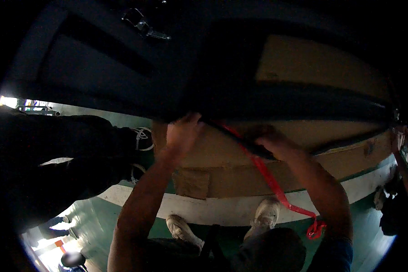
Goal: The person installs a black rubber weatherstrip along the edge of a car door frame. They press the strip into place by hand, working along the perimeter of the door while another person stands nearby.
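Note:
A thin black strip (pixel 240 138) slants down from the edge of a large dark panel (pixel 167 90) over brown cardboard. My left hand (pixel 184 132) is closed at the strip's upper end, against the panel's lower edge. My right hand (pixel 279 144) has its fingers curled at the strip's lower end; the fingertips are in shadow. A shiny red ribbon-like strip (pixel 269 179) runs alongside the black one, then hangs between my arms and ends in a loose curl by my right forearm.
A cardboard sheet (pixel 192 183) with a folded edge lies under the panel, on a pale base (pixel 231 216). Another person's dark trouser legs (pixel 68 140) stand close at left. A metal latch-like part (pixel 145 28) sits on the panel. At far right is another person's arm (pixel 401 158).

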The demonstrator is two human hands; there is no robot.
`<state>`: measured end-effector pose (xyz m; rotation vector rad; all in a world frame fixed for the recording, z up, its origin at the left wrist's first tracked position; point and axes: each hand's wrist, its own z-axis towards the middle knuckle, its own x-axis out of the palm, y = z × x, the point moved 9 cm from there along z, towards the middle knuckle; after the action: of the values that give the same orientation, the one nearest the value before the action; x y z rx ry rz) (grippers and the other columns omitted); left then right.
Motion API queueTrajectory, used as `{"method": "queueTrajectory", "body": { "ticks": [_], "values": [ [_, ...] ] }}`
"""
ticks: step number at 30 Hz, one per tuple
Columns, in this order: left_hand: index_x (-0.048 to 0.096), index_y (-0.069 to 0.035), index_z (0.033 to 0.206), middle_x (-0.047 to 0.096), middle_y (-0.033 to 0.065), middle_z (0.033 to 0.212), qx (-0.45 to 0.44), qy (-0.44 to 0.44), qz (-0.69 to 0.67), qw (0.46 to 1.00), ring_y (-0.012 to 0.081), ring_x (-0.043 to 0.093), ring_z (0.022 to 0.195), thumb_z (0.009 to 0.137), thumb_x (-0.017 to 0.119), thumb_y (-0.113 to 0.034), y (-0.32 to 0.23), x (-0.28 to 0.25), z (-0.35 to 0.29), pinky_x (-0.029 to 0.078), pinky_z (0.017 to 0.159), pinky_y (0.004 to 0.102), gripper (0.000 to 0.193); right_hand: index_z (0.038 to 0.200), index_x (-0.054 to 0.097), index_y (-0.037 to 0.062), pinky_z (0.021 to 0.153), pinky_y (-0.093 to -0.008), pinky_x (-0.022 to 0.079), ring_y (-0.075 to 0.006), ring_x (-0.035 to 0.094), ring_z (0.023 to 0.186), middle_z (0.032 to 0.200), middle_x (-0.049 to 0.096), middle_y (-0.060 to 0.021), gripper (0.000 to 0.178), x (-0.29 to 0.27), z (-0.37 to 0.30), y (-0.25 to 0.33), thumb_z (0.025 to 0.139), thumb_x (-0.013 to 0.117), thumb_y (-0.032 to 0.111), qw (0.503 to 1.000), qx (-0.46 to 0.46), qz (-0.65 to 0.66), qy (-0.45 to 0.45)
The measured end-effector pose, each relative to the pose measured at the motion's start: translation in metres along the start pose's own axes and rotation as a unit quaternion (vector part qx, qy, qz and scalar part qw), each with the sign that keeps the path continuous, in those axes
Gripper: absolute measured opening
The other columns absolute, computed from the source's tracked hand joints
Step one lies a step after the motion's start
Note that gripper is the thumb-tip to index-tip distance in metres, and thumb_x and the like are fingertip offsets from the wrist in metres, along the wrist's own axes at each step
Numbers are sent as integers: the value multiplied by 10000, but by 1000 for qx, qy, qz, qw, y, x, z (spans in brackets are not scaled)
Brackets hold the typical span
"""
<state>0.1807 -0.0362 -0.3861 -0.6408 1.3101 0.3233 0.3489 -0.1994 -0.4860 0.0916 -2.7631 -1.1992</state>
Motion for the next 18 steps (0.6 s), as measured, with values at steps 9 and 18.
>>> {"method": "queueTrajectory", "body": {
  "ticks": [9,18],
  "values": [
    [636,-88,1027,676,130,997,9,-44,26,999,356,667,861,848,686,-257,11,-12,-10,563,716,430,251,1113,628,75,712,-462,570,-349,680,822,1026,667,-169,364,15,-137,61,885,619,358,741,-188,-531,-367],
    [619,-101,1007,650,114,942,35,-30,20,999,337,658,810,842,681,-232,2,-6,-2,557,660,427,220,923,647,85,668,-473,535,-332,661,798,909,655,-130,205,34,-115,-19,854,654,278,814,-65,-440,-372]
  ]
}}
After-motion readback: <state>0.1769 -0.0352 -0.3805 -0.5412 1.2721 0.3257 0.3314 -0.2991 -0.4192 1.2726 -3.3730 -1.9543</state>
